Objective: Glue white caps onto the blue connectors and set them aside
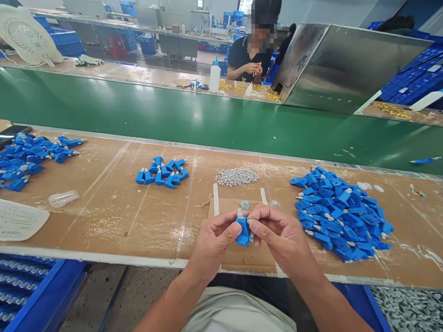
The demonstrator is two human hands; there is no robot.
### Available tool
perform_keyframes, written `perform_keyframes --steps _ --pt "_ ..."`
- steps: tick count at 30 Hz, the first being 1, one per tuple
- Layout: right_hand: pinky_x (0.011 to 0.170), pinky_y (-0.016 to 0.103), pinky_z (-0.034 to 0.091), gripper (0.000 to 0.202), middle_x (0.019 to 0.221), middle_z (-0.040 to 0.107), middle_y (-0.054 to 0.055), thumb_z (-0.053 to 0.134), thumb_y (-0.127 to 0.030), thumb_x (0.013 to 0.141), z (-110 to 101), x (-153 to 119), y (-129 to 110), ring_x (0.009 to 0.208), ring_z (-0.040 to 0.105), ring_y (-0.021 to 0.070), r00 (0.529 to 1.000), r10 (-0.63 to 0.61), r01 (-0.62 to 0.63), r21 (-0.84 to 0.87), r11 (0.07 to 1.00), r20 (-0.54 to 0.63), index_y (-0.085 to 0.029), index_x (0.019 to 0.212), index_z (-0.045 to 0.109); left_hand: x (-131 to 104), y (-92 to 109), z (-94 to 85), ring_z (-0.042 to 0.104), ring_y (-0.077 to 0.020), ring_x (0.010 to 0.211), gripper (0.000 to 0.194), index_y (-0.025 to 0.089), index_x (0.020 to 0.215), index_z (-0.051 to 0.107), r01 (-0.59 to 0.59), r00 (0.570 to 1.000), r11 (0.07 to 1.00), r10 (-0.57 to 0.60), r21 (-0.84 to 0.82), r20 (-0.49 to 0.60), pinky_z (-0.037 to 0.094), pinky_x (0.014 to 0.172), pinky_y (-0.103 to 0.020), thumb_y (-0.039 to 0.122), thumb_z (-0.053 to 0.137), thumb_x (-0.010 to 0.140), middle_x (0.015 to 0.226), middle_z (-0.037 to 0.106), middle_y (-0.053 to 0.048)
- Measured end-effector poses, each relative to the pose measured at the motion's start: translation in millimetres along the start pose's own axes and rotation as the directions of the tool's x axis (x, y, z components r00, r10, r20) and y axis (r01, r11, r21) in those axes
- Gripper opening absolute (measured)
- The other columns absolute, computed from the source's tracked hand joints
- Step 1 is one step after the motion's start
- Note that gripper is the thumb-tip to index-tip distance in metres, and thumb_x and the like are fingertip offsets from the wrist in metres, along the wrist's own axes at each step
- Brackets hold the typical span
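Note:
Between the fingers of my left hand [216, 237] is a small blue plastic part [243, 232] with a whitish tip pointing up. My right hand [277, 230] is pinched at the part's right side, and whatever its fingertips hold is too small to make out. Just beyond my hands lies a heap of small grey pieces [237, 176]. Similar blue parts form a big pile [341, 212] to the right. A smaller group of blue parts [162, 172] sits left of the grey pieces.
Another blue heap [31, 154] lies far left, near a clear plastic cup [64, 198] and a paper sheet [20, 220]. A green conveyor belt [194, 115] runs behind the table. Across it, a person [251, 55] handles yellow pieces beside a white bottle [214, 77] and metal panel [353, 69].

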State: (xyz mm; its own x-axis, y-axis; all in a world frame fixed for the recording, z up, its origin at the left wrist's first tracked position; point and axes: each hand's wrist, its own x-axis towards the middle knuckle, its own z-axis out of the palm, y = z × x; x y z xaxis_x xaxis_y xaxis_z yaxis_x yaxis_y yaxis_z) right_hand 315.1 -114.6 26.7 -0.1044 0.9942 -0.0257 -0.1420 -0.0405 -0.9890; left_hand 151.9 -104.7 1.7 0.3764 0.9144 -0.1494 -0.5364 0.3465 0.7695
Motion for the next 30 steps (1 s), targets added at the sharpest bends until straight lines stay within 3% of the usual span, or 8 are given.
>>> perform_keyframes --steps 4,9,15,19,24,30 --pt "0.054 0.022 0.052 0.014 0.084 0.060 0.002 0.073 -0.032 0.090 2 -2 3 0.066 0.057 0.0115 0.999 -0.031 0.030 -0.046 0.998 -0.027 -0.018 0.088 0.073 1 -2 -2.3 0.064 -0.0201 0.095 0.033 0.021 0.112 0.079 -0.013 1.000 1.000 0.013 0.028 -0.001 0.049 0.082 -0.027 0.036 0.077 0.083 0.104 0.075 -0.008" --pt "0.058 0.022 0.052 0.009 0.086 0.060 0.001 0.070 -0.029 0.092 6 -3 11 0.067 0.058 0.0107 0.994 -0.084 0.080 -0.065 0.995 -0.065 -0.020 0.090 0.073 3 -11 -7.2 0.063 -0.0219 0.098 0.032 0.023 0.115 0.078 -0.120 0.991 0.984 0.126 0.129 -0.040 0.049 0.086 -0.030 0.035 0.076 0.084 0.103 0.072 -0.008" --pt "0.060 0.021 0.053 0.008 0.087 0.061 0.001 0.072 -0.028 0.091 5 -4 14 0.068 0.058 0.0101 0.994 -0.067 0.060 -0.079 0.995 -0.089 -0.021 0.090 0.075 4 -14 -11.3 0.060 -0.0205 0.095 0.030 0.026 0.116 0.078 -0.193 0.979 0.951 0.203 0.241 -0.015 0.047 0.086 -0.031 0.034 0.072 0.088 0.098 0.068 -0.007" --pt "0.056 0.020 0.052 0.010 0.081 0.062 0.001 0.079 -0.028 0.085 2 -1 15 0.063 0.058 0.0092 0.998 0.031 -0.027 0.073 0.997 -0.057 -0.020 0.084 0.074 5 -9 -13.6 0.057 -0.0195 0.094 0.029 0.028 0.118 0.077 -0.222 0.975 0.927 0.219 0.302 0.045 0.045 0.084 -0.030 0.033 0.069 0.091 0.097 0.066 -0.006" --pt "0.046 0.013 0.047 0.020 0.072 0.059 -0.002 0.089 -0.026 0.073 -1 6 15 0.056 0.054 0.0063 0.977 0.213 -0.195 0.303 0.933 -0.028 -0.019 0.076 0.070 7 -5 -14.6 0.052 -0.0176 0.087 0.030 0.029 0.121 0.075 -0.236 0.972 0.903 0.211 0.360 0.106 0.042 0.081 -0.029 0.033 0.066 0.093 0.089 0.061 -0.005" --pt "0.047 0.012 0.048 0.022 0.078 0.063 -0.001 0.090 -0.025 0.071 -5 8 20 0.057 0.056 0.0051 0.969 0.245 -0.235 0.365 0.901 0.021 -0.018 0.073 0.069 8 -1 -14.8 0.052 -0.0180 0.085 0.030 0.027 0.120 0.076 -0.271 0.962 0.868 0.228 0.417 0.151 0.043 0.078 -0.029 0.033 0.065 0.093 0.087 0.060 -0.005"
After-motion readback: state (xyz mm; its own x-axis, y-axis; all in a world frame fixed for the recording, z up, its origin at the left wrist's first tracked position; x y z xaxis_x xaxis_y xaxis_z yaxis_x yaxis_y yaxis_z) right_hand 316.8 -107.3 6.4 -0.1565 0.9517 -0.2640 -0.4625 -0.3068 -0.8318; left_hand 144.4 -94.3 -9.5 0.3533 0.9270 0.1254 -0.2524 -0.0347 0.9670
